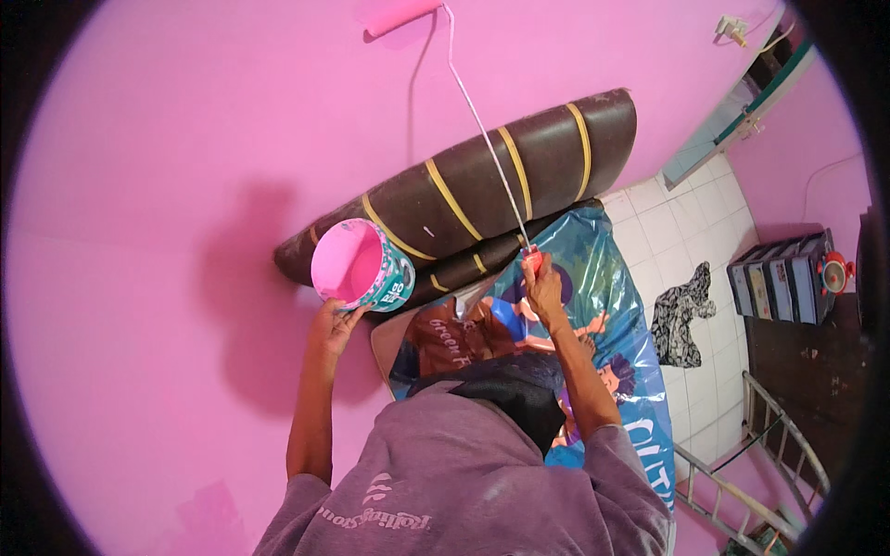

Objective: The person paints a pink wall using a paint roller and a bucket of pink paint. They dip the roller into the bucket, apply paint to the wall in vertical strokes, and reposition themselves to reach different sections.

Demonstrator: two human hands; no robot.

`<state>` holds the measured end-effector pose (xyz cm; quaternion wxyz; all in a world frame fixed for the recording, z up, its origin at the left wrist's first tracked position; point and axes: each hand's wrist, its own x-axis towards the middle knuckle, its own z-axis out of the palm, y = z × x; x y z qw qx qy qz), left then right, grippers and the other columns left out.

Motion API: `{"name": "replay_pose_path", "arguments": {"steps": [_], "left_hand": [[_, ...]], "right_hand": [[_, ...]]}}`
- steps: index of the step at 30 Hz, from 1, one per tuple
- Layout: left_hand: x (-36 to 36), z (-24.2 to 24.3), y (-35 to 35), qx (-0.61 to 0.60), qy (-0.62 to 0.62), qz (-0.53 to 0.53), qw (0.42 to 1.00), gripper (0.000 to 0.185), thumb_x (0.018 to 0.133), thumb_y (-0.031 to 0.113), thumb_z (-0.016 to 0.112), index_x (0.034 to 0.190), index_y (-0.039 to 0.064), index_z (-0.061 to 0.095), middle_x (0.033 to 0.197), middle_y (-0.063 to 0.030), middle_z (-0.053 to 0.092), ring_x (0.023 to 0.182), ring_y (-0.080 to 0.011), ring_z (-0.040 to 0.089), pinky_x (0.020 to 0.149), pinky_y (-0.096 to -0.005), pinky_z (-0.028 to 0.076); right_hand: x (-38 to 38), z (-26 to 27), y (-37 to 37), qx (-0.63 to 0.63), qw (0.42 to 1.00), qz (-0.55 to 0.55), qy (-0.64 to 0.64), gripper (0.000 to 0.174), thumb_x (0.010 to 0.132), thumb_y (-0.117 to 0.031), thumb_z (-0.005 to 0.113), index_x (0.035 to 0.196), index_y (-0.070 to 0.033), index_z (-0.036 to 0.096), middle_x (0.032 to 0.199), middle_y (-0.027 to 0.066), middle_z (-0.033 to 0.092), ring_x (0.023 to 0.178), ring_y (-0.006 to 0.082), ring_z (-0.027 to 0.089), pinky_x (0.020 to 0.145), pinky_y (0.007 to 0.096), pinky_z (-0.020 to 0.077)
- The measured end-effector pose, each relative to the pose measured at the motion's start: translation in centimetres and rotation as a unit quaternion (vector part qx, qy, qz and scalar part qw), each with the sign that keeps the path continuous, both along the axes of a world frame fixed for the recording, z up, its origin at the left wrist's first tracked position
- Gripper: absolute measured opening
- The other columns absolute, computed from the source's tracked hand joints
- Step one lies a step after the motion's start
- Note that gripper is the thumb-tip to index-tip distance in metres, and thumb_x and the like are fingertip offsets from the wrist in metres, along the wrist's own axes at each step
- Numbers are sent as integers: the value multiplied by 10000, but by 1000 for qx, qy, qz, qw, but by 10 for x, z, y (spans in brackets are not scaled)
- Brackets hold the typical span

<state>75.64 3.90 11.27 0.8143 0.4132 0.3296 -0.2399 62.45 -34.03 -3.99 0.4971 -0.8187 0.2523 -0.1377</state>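
Note:
My left hand point(335, 325) holds a plastic paint bucket point(398, 279) by its lower rim side. The bucket tilts so that its mouth shows, with pink paint point(366, 270) inside and smears on its outer wall. My right hand point(543, 283) grips the red handle point(532, 258) of a paint roller. From there the roller's long thin metal rod point(484, 132) reaches up to the pink-coated roller sleeve point(405, 15), which is at the pink wall point(278, 90) near the picture's top edge; whether it touches the wall I cannot tell.
A dark brown upholstered cushion point(480, 184) with yellow bands leans along the wall. Plastic-covered printed bedding point(591, 243) lies beneath me. To the right are white floor tiles point(716, 201), a patterned cloth point(681, 320), a drawer unit point(782, 281), a metal frame point(737, 497) and a wall socket point(730, 29).

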Motion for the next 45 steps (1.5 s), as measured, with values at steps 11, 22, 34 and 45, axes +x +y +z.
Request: {"name": "replay_pose_path", "arguments": {"steps": [11,22,34,45], "left_hand": [[-38,-19,32,26,9,35,999,374,775,-59,524,1135,-115,441,1169,-250,535,1131,-398,524,996,-542,462],[-52,-26,23,50,24,8,998,339,797,-40,530,1118,-118,453,1136,-240,560,1078,-388,565,963,-529,493],[-65,-35,20,60,11,42,997,414,779,-44,509,1166,-160,418,1168,-294,541,1093,-449,548,958,-493,505],[-71,-49,32,38,27,27,999,309,775,-58,536,1080,-86,500,1113,-209,583,1052,-355,585,967,-525,492]], "right_hand": [[-64,-41,12,-13,997,-25,73,429,939,-426,487,963,1,455,793,304,608,748,486,596,627,526,466],[-23,-45,-28,-8,1000,-25,1,460,956,-434,448,1058,14,471,704,287,586,657,479,584,541,518,440],[-3,-11,-14,-41,999,-21,-22,434,939,-406,500,1022,18,457,708,295,584,657,497,570,557,528,434],[17,-22,-14,-54,998,-19,-30,434,948,-438,466,1005,-8,459,735,292,590,701,493,578,577,538,439]]}}
